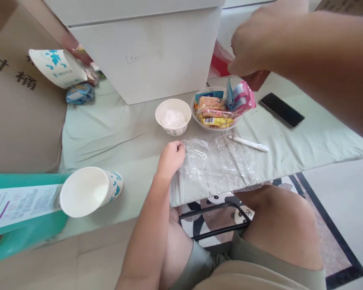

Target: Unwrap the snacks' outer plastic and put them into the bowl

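My left hand [172,158] is closed, its fingers pinching the left edge of a clear plastic sheet or bag [205,159] that lies crumpled on the cloth-covered table. My right hand [257,42] is raised at the upper right, smeared by motion, with its fingertips out of sight. Just under it is a reddish-brown object [258,80], and beside that a red plastic bag [219,60]. Beyond my left hand stands a paper bowl [173,131] with something whitish and translucent in it. To its right, a clear plastic bowl [216,128] holds several wrapped snacks. A white utility knife [248,143] rests by the plastic.
A black phone [282,110] lies at right. Large white boxes [169,56] stand at the back. On the left are an empty paper bucket [84,191] on its side, another tilted paper bucket [56,70], a blue snack packet [80,93], a cardboard box [21,121] and a green plastic item [42,229].
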{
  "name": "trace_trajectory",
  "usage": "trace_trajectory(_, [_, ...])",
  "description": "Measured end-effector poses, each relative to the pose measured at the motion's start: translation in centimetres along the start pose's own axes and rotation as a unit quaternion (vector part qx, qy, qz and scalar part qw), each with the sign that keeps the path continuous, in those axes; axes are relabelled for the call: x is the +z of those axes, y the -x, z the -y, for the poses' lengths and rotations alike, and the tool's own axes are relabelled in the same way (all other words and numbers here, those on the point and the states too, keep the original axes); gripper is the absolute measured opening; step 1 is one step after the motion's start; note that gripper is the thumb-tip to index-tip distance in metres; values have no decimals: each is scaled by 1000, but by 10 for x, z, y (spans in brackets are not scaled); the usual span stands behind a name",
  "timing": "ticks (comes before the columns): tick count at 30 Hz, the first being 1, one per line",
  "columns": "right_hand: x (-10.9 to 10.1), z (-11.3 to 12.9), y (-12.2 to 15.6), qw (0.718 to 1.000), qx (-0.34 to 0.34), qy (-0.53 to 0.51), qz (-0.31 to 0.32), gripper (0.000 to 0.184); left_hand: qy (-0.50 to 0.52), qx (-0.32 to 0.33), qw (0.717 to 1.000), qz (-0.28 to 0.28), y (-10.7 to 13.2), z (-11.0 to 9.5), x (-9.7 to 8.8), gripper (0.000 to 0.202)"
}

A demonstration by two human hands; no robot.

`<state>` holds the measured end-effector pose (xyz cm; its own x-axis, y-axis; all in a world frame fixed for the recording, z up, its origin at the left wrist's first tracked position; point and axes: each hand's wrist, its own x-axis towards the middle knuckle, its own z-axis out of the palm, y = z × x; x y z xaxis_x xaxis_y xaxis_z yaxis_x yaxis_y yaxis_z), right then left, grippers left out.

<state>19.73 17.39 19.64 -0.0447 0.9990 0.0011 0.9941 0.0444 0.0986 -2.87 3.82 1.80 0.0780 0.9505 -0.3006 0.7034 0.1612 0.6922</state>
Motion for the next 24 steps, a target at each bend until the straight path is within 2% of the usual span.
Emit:
trace_trajectory(1, [-13, 8, 7, 996, 56, 70, 19, 28, -4, 3, 1000, -2, 0, 0, 0, 28])
trace_trajectory(2, [-22, 15, 13, 992, 79, 92, 39, 24, -4, 6, 1000, -3, 0, 0, 0, 28])
trace_trajectory(3, [-28, 21, 16, 991, 87, 89, 48, 33, -3, 8, 1000, -1, 0, 0, 0, 29])
trace_trajectory(6, [-26, 24, 11, 1000, 6, 25, -4, 77, 1, -1, 1000, 4, 0, -1, -1, 28])
trace_trajectory(7, [-21, 23, 6, 999, -27, 25, -29, 87, 1, -4, 1000, 4, 0, -1, -1, 28])
trace_trajectory(8, [-15, 20, 1, 997, -58, 31, -45, 90, 1, -6, 1000, 5, 1, -2, -1, 28])
trace_trajectory(9, [-9, 18, -5, 995, -77, 43, -44, 84, 1, -5, 1000, 5, 1, -1, -1, 27])
trace_trajectory(13, [17, 11, -21, 988, -118, 98, 22, 36, 4, 3, 1000, 6, 0, -1, -1, 29])
trace_trajectory(14, [22, 11, -23, 985, -129, 107, 35, 31, 5, 4, 1000, 6, 0, 0, -1, 29])
trace_trajectory(20, [46, 8, -28, 974, -195, 69, 97, 34, 4, 3, 1000, 12, -2, 1, -1, 30])
trace_trajectory(24, [57, 3, -43, 978, -190, 42, 78, 24, 4, 8, 1000, 10, -4, 3, 0, 29])
